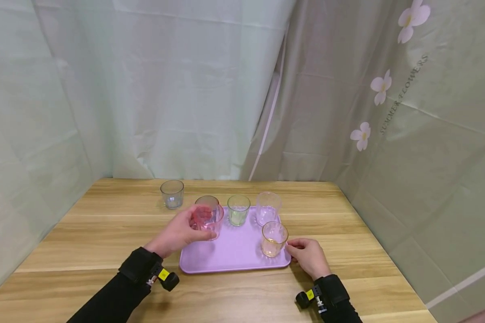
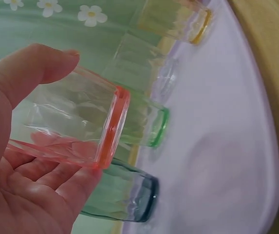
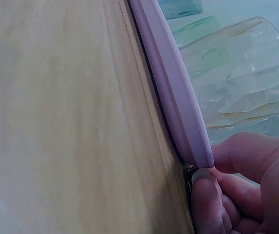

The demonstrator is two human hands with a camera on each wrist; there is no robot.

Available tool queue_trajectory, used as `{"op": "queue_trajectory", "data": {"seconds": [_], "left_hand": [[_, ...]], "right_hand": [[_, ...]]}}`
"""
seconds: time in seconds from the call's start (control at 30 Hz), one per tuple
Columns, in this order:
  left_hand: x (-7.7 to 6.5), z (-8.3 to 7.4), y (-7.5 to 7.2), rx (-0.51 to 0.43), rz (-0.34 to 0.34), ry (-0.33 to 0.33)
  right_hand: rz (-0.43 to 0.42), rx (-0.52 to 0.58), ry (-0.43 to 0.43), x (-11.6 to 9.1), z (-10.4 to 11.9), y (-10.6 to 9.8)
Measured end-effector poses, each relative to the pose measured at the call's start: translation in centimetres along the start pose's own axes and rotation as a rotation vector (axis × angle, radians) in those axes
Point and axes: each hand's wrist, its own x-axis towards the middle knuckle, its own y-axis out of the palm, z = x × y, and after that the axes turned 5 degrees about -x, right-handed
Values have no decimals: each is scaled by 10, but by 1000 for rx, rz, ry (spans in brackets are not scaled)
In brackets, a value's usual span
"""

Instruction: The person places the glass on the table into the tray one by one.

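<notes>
My left hand point(image 1: 182, 230) holds a pink glass point(image 2: 73, 122) between thumb and fingers, its base tilted a little above the lilac tray point(image 1: 234, 262). At the tray's right end, my right hand point(image 1: 309, 255) pinches the rim, as the right wrist view shows. Standing on the tray are a dark grey-blue glass point(image 2: 129, 195), a green glass point(image 1: 238, 211), a clear glass point(image 1: 267, 208) and a yellow-rimmed glass point(image 1: 274, 240). In the head view the pink glass partly hides the dark one.
A grey glass point(image 1: 172, 194) stands on the wooden table point(image 1: 117, 224), left of the tray and toward the back. Pale curtains point(image 1: 186, 89) hang behind the table and at both sides.
</notes>
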Motion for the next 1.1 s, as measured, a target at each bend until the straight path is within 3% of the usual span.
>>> {"op": "queue_trajectory", "data": {"seconds": [0.8,1.1], "left_hand": [[9,22,32,-23,-19,17],[15,27,46,-89,10,25]], "right_hand": [[-2,-7,8,-1,0,0],[3,-13,6,0,0,-1]]}}
